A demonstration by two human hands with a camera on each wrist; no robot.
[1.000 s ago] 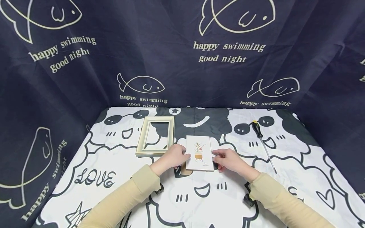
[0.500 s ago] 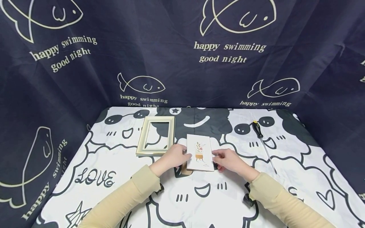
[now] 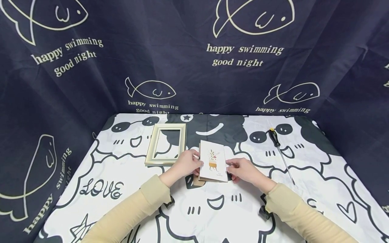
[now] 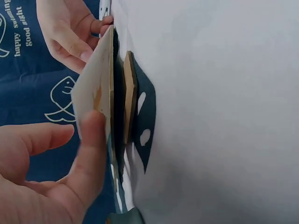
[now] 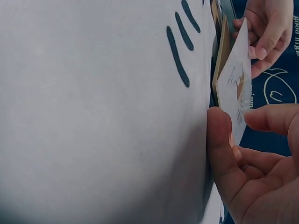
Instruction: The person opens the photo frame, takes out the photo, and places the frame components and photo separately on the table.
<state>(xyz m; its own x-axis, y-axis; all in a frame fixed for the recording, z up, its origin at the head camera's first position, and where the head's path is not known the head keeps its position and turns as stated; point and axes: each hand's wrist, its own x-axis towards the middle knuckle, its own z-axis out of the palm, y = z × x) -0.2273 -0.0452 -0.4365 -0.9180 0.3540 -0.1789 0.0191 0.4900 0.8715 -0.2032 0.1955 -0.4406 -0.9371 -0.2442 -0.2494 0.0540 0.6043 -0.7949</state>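
Observation:
A white picture card (image 3: pixel 212 158) with a potted-plant drawing lies over a brown backing board (image 5: pixel 221 58), its left side raised from the board. My left hand (image 3: pixel 186 164) pinches the card's left edge, thumb over its face. At the opposite edge my right hand (image 3: pixel 244 169) holds the card and board side, with thumb and fingers around the edge. A smaller brown piece (image 4: pixel 129 100) sticks out beneath the board at lower left. In the left wrist view, a gap shows between the board and this piece.
An empty cream picture frame (image 3: pixel 150 145) lies to the left, close behind the left hand. Farther right lies a screwdriver (image 3: pixel 274 137) with a black and yellow handle. A printed black-and-white cloth (image 3: pixel 121 175) covers the table; dark curtains stand behind and beside it.
The card's left side has risen and shifted slightly away from me, opening a wedge over the brown board. My left hand has moved up a little with it; my right hand stays.

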